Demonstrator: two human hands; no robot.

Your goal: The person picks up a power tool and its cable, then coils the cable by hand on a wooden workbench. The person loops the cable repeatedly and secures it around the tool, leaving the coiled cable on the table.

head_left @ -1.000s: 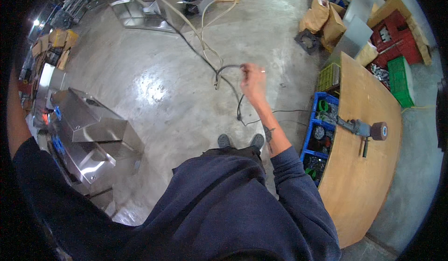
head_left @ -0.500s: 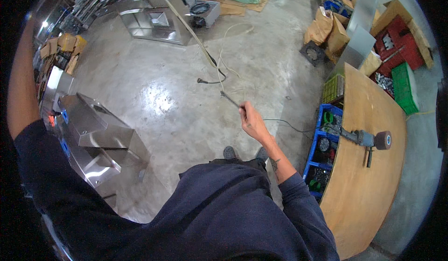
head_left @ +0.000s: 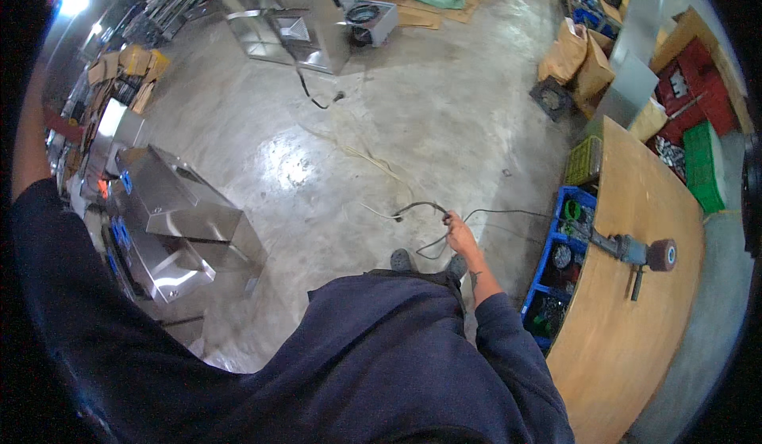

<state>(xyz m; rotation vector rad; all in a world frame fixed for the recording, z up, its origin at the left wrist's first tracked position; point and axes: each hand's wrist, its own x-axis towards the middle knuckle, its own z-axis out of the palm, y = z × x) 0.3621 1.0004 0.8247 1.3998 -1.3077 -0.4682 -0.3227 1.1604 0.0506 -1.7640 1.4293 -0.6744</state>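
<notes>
My right hand (head_left: pixel 458 232) is closed around a dark cable (head_left: pixel 423 203) in front of my feet. From the hand the cable arches leftward, and a thin pale wire runs on beyond its end. A loop of grey cord (head_left: pixel 500 211) hangs by the same hand and trails right to the blue crates. My left arm (head_left: pixel 33 138) is raised along the left rim, its hand out of the picture. Farther off, a black cord with a plug (head_left: pixel 340 96) hangs from a blurred pale pole or cable bundle. Blurred pale cable (head_left: pixel 369 157) stretches across the middle.
Bent sheet-metal housings (head_left: pixel 190 206) stand at the left, another metal unit (head_left: pixel 294 31) at the back. On the right, a wooden board (head_left: pixel 635 349) carries a power tool with a drum wheel (head_left: pixel 635 252). Blue crates (head_left: pixel 548 269) sit beside it, with cardboard boxes and a green crate (head_left: pixel 703 166) behind.
My right hand has come nearer my body and right, still gripping the dark cable, which now bends in an arc. The hanging plug appears farther away and the view has turned slightly.
</notes>
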